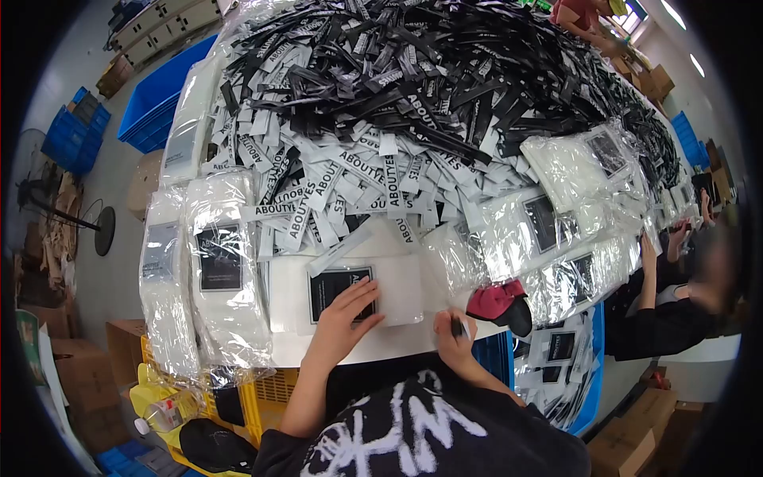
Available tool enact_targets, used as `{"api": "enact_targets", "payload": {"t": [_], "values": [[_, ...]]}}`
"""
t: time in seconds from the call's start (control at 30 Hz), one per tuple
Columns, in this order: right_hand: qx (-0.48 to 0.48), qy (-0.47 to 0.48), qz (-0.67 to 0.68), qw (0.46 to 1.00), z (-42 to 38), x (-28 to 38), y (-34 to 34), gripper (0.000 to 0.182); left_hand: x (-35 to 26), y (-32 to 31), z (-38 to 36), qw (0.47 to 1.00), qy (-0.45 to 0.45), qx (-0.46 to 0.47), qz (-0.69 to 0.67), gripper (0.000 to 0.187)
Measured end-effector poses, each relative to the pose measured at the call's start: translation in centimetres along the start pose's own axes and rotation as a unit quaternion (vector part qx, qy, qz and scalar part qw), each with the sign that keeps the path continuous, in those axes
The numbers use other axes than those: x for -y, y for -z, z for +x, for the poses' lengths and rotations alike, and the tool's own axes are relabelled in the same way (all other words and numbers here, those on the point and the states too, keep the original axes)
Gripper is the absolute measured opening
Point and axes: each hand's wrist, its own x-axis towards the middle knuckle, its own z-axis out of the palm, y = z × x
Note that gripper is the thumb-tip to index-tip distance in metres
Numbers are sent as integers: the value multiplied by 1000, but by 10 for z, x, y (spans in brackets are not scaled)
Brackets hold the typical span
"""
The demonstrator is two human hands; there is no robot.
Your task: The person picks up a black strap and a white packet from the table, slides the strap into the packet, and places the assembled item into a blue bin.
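I am finding the left hand (347, 312) lying flat with fingers spread, pressing on the black label card (337, 291) of a white packet (401, 288) that is lying on the near edge of the table (373, 347); nothing is being pinched there, the palm and fingers are only bearing down on the packet's clear wrap. I am seeing the right hand (451, 330) closed around a small dark object (458, 327), pen-like, its fingers pressed together about it; I cannot tell exactly what the object is; this hand is resting on the table edge just right of the packet and apart from it. Just beside the right hand a red and black item (501, 304) is lying, partly on the table; to the right of that, bagged white packets (560, 230) with black cards are spreading out. To the left of the held packet, a stack of bagged white goods (218, 294) is standing along the table's left side. Beyond the packet, a heap of white strips (334, 175) printed ABOUTYES is covering the middle; farther back a heap of black strips (445, 71) is piling up. At the right edge another person's arm (650, 278) is reaching toward the table; a blue crate (155, 103) is sitting on the floor at the far left.
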Motion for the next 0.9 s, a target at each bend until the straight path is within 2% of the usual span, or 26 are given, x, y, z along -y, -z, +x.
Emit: {"api": "enact_targets", "payload": {"t": [0.03,0.07,0.17,0.27,0.37,0.4,0.43,0.53,0.63,0.67,0.73,0.77,0.8,0.9], "values": [[5,-10,19,1000,-1,1,0,28,-5,3,0,1000,0,4,-2,49],[31,-48,94,994,0,4,1,31,-7,6,-1,1000,-1,9,-3,49],[10,-111,147,983,2,5,-2,35,-9,-1,-8,999,-17,0,46,53],[4,-127,152,980,4,12,-2,37,-2,3,-12,998,-64,0,27,39],[55,-118,134,982,8,28,5,34,9,-2,-33,994,21,-104,-22,32],[76,-98,134,983,12,35,6,32,-3,-1,-36,989,4,-148,8,30],[96,-76,133,984,17,42,7,30,-8,-1,-35,978,-103,-170,61,32],[208,-106,60,971,26,66,10,15,-32,-4,-46,970,-184,-56,148,38],[279,-103,-32,954,32,72,7,8,-36,-8,-55,991,-98,0,89,43],[298,-87,0,951,31,67,6,16,-36,-7,-54,996,-84,0,43,42],[325,17,3,946,26,72,-3,14,-41,-14,-61,980,93,-40,-172,38],[339,68,4,938,23,75,-7,14,-45,-19,-65,942,181,-61,-276,36],[354,113,-44,927,20,73,-12,22,-50,-19,-59,917,222,-62,-325,26],[338,128,-95,927,27,79,-18,24,-47,-22,-50,911,188,-115,-348,16]]}}
